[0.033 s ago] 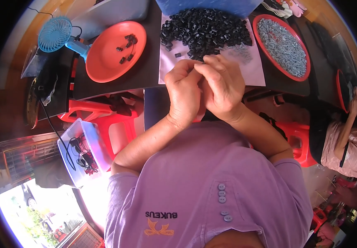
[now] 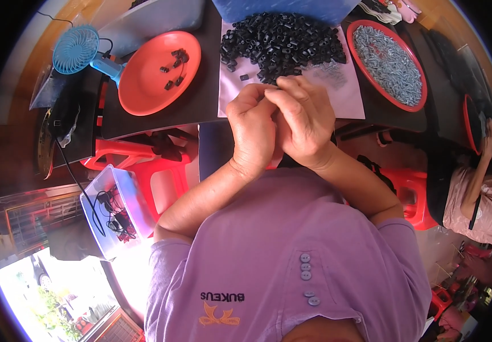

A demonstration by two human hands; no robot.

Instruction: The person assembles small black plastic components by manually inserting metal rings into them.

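Observed left hand [image 2: 251,126] and right hand [image 2: 307,122] narrowly curled, close together at near edge of black-parts heap [image 2: 286,41]; cannot tell grip contents. Noted orange bowl [image 2: 139,85] left of heap, red bowl [image 2: 351,41] of silvery pieces [image 2: 385,65] right.

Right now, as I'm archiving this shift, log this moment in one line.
hands: close together | grip: hidden | beyond: black parts | right: silvery pieces, red tray

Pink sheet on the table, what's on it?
Heaped black pieces and pale bits lie on the pink sheet; what they, the left hand and the right hand cover is hidden.
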